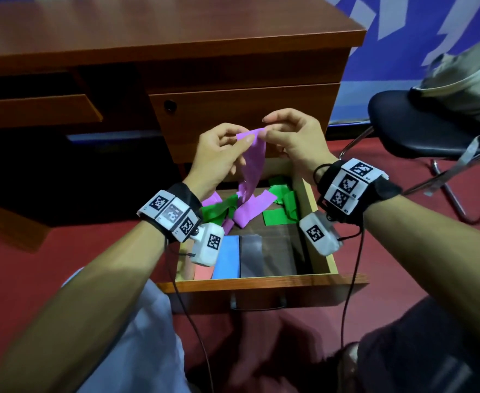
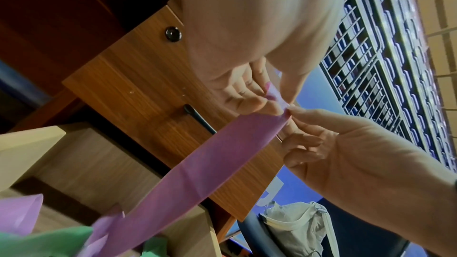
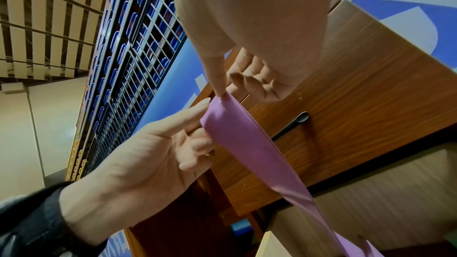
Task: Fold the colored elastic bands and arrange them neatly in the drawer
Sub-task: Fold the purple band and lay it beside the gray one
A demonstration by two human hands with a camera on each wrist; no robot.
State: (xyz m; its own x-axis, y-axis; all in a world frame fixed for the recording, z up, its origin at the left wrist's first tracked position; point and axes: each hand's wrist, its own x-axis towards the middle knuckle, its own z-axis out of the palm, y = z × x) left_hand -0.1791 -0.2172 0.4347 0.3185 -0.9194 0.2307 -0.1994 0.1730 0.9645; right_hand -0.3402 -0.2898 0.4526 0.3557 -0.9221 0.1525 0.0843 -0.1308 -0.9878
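Both hands hold up a long purple elastic band (image 1: 252, 163) above the open wooden drawer (image 1: 261, 285). My left hand (image 1: 241, 139) pinches the band's top left corner and my right hand (image 1: 264, 128) pinches the top right corner. The rest of the band hangs down into the drawer. In the left wrist view the purple band (image 2: 210, 163) runs up to the left fingertips (image 2: 273, 103). In the right wrist view the purple band (image 3: 247, 144) hangs from the right thumb (image 3: 219, 85). Loose green bands (image 1: 278, 215) and another purple band (image 1: 250, 212) lie tangled at the drawer's back. Folded blue (image 1: 227, 256), grey (image 1: 251, 255) and pink (image 1: 203, 273) bands lie side by side at its front.
A closed drawer front with a lock (image 1: 170, 105) is right behind the hands, under the brown desk top (image 1: 148, 29). At the right, a dark chair (image 1: 409, 129) carries a pale bag (image 1: 465, 83). Red carpet (image 1: 403, 251) surrounds the drawer. Wrist cables hang over its front.
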